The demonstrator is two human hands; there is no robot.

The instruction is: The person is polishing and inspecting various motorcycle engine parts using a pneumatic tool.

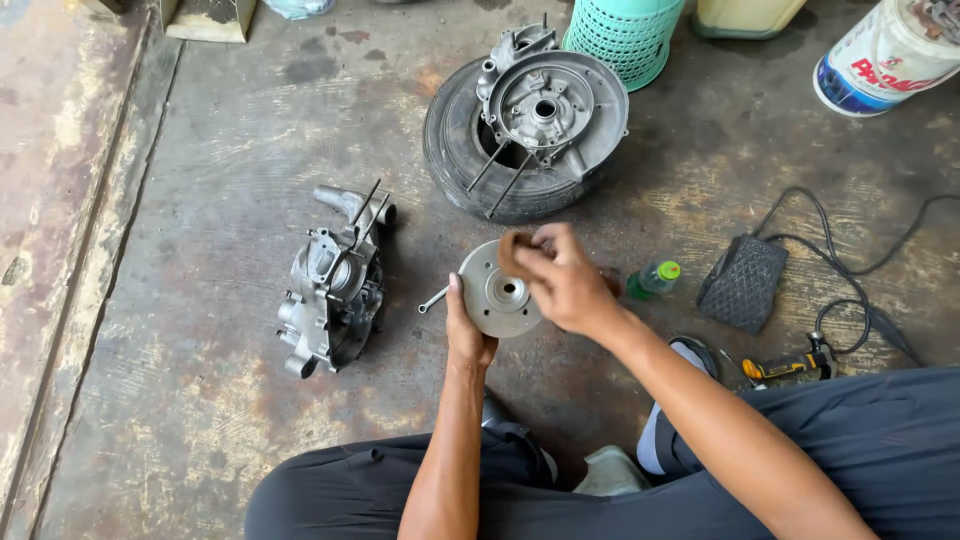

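**Two hands working one round metal disc over the floor**

The left hand [468, 335] is gripping one round metal disc [497, 292] from its lower left edge, fingers closed on the rim, thumb lying up along the side. The disc is being held up above the concrete floor [200, 400], just in front of the person's knees, its hub hole facing the camera. The right hand [560, 280] is pressing one small brown pad [513, 248] onto the disc's upper edge, fingers pinched narrow around it; cannot tell if it is sandpaper or cloth.

Counting the rest:
- One small wrench [432, 300] is lying on the floor just left of the disc.
- One grey engine case half [335, 285] is sitting well to the left.
- One tire [470, 150] is lying flat beyond the disc, with one second engine case [550, 100] resting on top of it.
- One small bottle with a green cap [655, 278] is lying just right of the hands.
- One black foot pedal [743, 283] with one cable is sitting further right.
- One yellow and black power tool [790, 368] is lying near the right knee.
- One green plastic basket [625, 35] and one white bucket [890, 50] are standing at the far edge.
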